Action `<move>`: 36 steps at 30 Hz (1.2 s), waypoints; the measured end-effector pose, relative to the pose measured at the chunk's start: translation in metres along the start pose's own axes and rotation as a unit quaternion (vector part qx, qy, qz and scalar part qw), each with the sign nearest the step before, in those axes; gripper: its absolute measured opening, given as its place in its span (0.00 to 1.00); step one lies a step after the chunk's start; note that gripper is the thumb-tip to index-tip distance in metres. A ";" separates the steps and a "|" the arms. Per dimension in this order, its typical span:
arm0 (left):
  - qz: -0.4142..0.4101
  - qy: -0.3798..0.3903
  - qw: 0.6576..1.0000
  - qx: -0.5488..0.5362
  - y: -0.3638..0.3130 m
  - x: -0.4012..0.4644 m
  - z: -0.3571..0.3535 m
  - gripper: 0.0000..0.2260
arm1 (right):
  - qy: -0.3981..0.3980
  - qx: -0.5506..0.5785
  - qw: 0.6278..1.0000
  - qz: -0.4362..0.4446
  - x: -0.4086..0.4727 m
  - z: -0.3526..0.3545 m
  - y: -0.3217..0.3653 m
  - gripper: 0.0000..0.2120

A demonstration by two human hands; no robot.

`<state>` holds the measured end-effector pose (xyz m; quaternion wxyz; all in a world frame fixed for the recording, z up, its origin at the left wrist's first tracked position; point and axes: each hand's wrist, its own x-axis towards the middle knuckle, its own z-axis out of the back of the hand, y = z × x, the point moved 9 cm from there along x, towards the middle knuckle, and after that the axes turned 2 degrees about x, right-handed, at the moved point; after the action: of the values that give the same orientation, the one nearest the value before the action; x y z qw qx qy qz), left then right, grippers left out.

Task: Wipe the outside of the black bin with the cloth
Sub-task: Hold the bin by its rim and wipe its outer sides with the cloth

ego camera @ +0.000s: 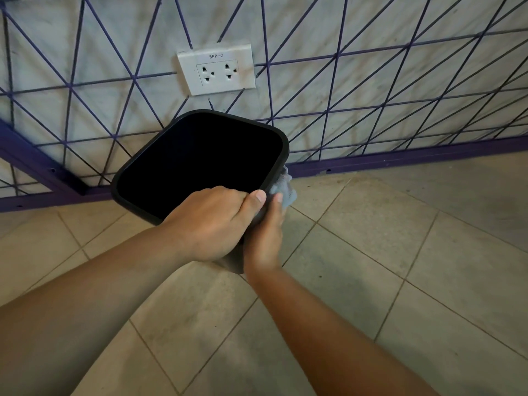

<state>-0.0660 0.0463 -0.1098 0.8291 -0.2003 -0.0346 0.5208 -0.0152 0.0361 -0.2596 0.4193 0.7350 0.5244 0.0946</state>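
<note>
While my left hand grips the rim of the square black plastic bin tilted on the tiled floor, my right hand clutches the blue-grey cloth against its right side; I'd press firmly, wipe downward.

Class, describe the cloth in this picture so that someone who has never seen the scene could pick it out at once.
Start at the white double socket on the purple-lined wall; just below it sits the black bin, tilted, its rim gripped by the left hand. Against the bin's right outer side, the right hand presses the cloth. It is the only soft, crumpled, pale grey-blue thing there.
</note>
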 end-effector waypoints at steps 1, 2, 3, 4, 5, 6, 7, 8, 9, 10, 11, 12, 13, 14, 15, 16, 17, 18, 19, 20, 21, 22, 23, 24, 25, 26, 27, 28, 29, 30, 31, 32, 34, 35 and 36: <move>0.007 -0.002 1.000 -0.001 0.002 0.001 0.000 0.23 | -0.014 -0.002 1.000 -0.011 0.011 0.002 0.003 0.66; 0.014 0.000 1.000 -0.007 0.004 0.001 -0.001 0.24 | -0.024 -0.005 0.999 -0.023 0.018 0.002 0.006 0.64; 0.016 0.000 1.000 -0.014 0.005 0.000 -0.001 0.25 | -0.022 0.003 1.000 -0.020 0.013 -0.003 0.015 0.61; 0.014 -0.001 1.000 -0.023 0.006 0.000 -0.002 0.26 | -0.016 -0.008 1.000 -0.009 0.000 -0.009 0.020 0.57; 0.012 -0.002 0.999 -0.034 0.006 -0.001 -0.001 0.26 | -0.005 -0.029 1.000 0.002 -0.014 -0.015 0.023 0.56; 0.011 0.000 0.999 -0.041 0.005 -0.002 -0.001 0.26 | 0.001 -0.037 0.999 -0.001 -0.026 -0.018 0.020 0.56; 0.010 0.000 0.999 -0.040 0.005 -0.002 -0.002 0.26 | 0.002 -0.034 0.999 -0.003 -0.031 -0.018 0.016 0.57; 0.010 0.000 0.999 -0.033 0.004 -0.002 -0.001 0.26 | -0.008 -0.027 1.000 0.002 -0.023 -0.015 0.016 0.57; 0.009 -0.002 1.000 -0.021 0.004 -0.001 0.000 0.26 | -0.013 -0.026 1.000 0.006 -0.014 -0.012 0.018 0.56; 0.011 -0.002 1.000 -0.005 0.004 0.000 0.000 0.26 | -0.021 -0.034 0.999 0.005 -0.004 -0.010 0.021 0.54; 0.013 0.000 1.000 0.005 0.004 0.000 0.000 0.26 | -0.026 -0.040 0.999 -0.001 0.001 -0.011 0.022 0.54; 0.014 0.001 1.000 0.007 0.004 0.000 -0.001 0.26 | -0.027 -0.043 0.999 0.001 -0.003 -0.011 0.024 0.54; 0.011 0.000 1.000 -0.001 0.004 0.000 -0.001 0.27 | -0.020 -0.049 0.999 0.011 -0.013 -0.013 0.028 0.54; 0.010 -0.001 1.000 -0.012 0.003 -0.001 0.000 0.28 | -0.010 -0.053 0.998 0.020 -0.027 -0.017 0.029 0.57; 0.009 0.000 1.000 -0.020 0.002 -0.002 0.000 0.28 | 0.000 -0.050 0.999 0.012 -0.038 -0.019 0.022 0.62; 0.010 0.001 1.000 -0.022 0.003 -0.001 0.000 0.29 | 0.001 -0.038 0.999 0.006 -0.041 -0.019 0.017 0.66; 0.011 0.000 1.000 -0.018 0.002 0.000 0.000 0.28 | -0.005 -0.028 1.000 0.011 -0.035 -0.016 0.015 0.69; 0.014 0.000 1.000 -0.010 0.002 0.001 0.001 0.27 | -0.021 -0.022 0.999 0.014 -0.022 -0.010 0.015 0.68; 0.017 -0.002 1.000 -0.002 0.002 0.002 0.001 0.26 | -0.031 -0.025 0.999 0.006 -0.009 -0.006 0.016 0.64; 0.021 -0.001 1.000 0.003 0.003 0.002 0.001 0.24 | -0.039 -0.031 0.999 -0.005 -0.001 -0.005 0.017 0.59; 0.021 0.001 1.000 -0.001 0.003 0.001 0.000 0.24 | -0.041 -0.034 0.999 -0.011 0.000 -0.006 0.019 0.55; 0.021 0.004 1.000 -0.009 0.003 0.001 0.000 0.25 | -0.035 -0.037 0.999 -0.007 -0.008 -0.009 0.024 0.53; 0.019 0.006 1.000 -0.018 0.003 0.000 -0.001 0.25 | -0.028 -0.046 0.999 -0.001 -0.019 -0.013 0.027 0.53; 0.019 0.008 1.000 -0.022 0.003 -0.001 -0.001 0.26 | -0.021 -0.049 0.999 -0.006 -0.029 -0.016 0.027 0.53; 0.017 0.007 1.000 -0.020 0.003 -0.001 0.000 0.25 | -0.017 -0.042 0.999 -0.018 -0.032 -0.014 0.022 0.53; 0.016 0.005 1.000 -0.013 0.003 0.000 0.000 0.24 | -0.018 -0.026 0.999 -0.018 -0.026 -0.011 0.019 0.53; 0.014 0.002 1.000 -0.006 0.001 0.001 0.001 0.24 | -0.026 -0.016 0.999 -0.015 -0.012 -0.006 0.018 0.54; 0.014 0.000 1.000 0.000 0.001 0.002 0.001 0.23 | -0.032 -0.007 0.999 -0.017 0.000 -0.003 0.018 0.55; 0.012 0.000 1.000 0.001 0.001 0.002 0.001 0.23 | -0.037 -0.005 0.999 -0.024 0.010 -0.002 0.017 0.55; 0.009 0.003 1.000 -0.001 0.001 0.002 0.000 0.23 | -0.039 -0.006 0.999 -0.028 0.011 -0.002 0.015 0.55; 0.006 0.005 1.000 -0.005 0.000 0.001 0.000 0.23 | -0.036 -0.009 0.999 -0.018 0.004 -0.005 0.016 0.55; 0.003 0.005 1.000 -0.009 0.001 0.001 0.000 0.23 | -0.026 -0.024 0.999 -0.003 -0.007 -0.010 0.021 0.54; -0.005 0.000 1.000 -0.021 0.000 0.000 0.001 0.23 | -0.002 -0.031 1.000 -0.003 -0.027 -0.015 0.017 0.56; -0.006 -0.002 1.000 -0.021 -0.001 0.001 0.001 0.22 | -0.005 -0.021 1.000 -0.002 -0.024 -0.013 0.017 0.56; -0.005 -0.002 1.000 -0.018 -0.001 0.001 0.001 0.22 | -0.019 -0.014 1.000 0.002 -0.013 -0.008 0.019 0.54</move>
<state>-0.0648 0.0474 -0.1085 0.8280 -0.2135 -0.0464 0.5164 -0.0129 0.0270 -0.2372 0.4394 0.7317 0.5136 0.0886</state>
